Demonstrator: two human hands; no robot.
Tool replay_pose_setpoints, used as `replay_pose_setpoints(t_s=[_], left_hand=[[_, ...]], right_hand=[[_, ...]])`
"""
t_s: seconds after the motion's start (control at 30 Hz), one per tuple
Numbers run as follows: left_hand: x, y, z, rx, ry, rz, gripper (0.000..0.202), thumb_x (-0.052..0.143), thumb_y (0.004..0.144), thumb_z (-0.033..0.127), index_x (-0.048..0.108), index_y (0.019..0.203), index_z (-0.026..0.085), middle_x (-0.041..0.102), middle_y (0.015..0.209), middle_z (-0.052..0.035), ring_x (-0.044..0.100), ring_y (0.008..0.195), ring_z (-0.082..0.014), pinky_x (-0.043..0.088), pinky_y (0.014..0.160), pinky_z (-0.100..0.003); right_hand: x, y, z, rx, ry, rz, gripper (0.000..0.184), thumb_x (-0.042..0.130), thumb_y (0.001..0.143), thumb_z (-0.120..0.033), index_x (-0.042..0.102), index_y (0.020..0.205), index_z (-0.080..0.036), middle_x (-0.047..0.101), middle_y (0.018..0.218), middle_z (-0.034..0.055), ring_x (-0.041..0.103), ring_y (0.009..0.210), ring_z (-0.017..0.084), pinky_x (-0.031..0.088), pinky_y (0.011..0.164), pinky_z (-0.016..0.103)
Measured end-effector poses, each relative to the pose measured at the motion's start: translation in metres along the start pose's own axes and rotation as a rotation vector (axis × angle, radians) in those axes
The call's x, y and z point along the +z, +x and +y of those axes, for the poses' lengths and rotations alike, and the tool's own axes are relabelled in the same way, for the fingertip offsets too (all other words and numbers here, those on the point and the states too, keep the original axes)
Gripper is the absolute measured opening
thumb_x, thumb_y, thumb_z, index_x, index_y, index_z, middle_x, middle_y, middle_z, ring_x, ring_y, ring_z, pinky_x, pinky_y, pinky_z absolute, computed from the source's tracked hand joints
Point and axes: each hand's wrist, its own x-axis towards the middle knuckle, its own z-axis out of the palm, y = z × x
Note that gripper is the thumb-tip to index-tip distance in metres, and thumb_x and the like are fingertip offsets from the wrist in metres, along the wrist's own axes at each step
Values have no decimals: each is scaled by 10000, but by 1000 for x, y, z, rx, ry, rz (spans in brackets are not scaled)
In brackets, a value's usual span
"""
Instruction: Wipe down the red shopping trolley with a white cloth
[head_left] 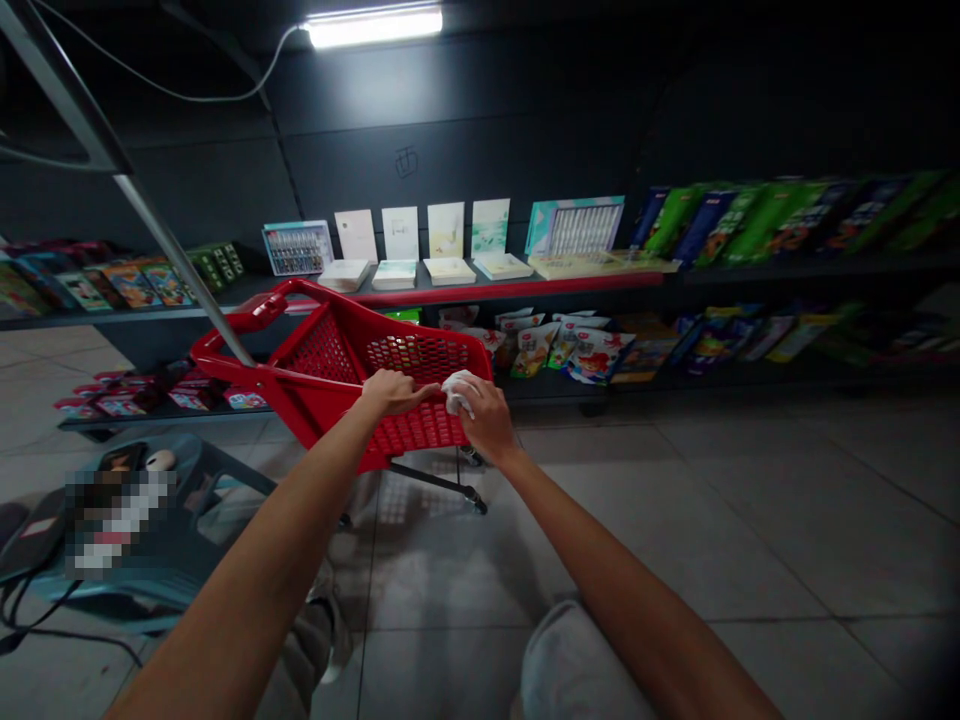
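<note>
A red plastic shopping cart [420, 432] with perforated sides stands in front of me. My left hand [391, 392] grips its near top rim, one digit stretched along the edge to the right and the other fingers mostly hidden. Just right of it, my right hand [489, 412] holds a crumpled white cloth or tissue [457, 388] against the rim near the cart's front corner. The cart's handle [259, 312] is at the far left end, away from both hands.
Behind the cart runs a dark shelf with upright books [445, 230], green and blue snack bags [772, 222] and lower snack packets [596, 352]. A grey-blue plastic stool [202, 480] bearing devices and cables is at left. A metal pole [176, 255] slants across the upper left.
</note>
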Motion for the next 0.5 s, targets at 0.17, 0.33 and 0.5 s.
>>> replay_pose_setpoints(t_s=[0.17, 0.33, 0.5], left_hand=[[2, -8, -6, 6, -2, 18, 935, 107, 898, 835, 817, 1026, 240, 776, 1011, -145, 721, 963, -266, 500, 855, -315], [3, -12, -8, 55, 7, 45, 981, 53, 901, 828, 816, 1049, 229, 773, 1005, -153, 727, 954, -281, 507, 846, -336], [4, -14, -10, 85, -21, 42, 935, 112, 908, 832, 819, 1046, 237, 772, 972, -151, 729, 968, -291, 506, 852, -346]], right_hand=[[-5, -2, 34, 139, -87, -7, 274, 514, 948, -220, 706, 1143, -230, 668, 1314, 69, 532, 1204, 244, 342, 1058, 365], [5, -1, 52, 169, -56, 65, 352, 471, 949, -211, 702, 1214, -208, 651, 1327, 78, 535, 1191, 242, 383, 1054, 333], [7, 12, 59, 294, 10, 45, 457, 409, 955, -188, 650, 1344, -187, 578, 1441, 80, 519, 1256, 220, 402, 1085, 302]])
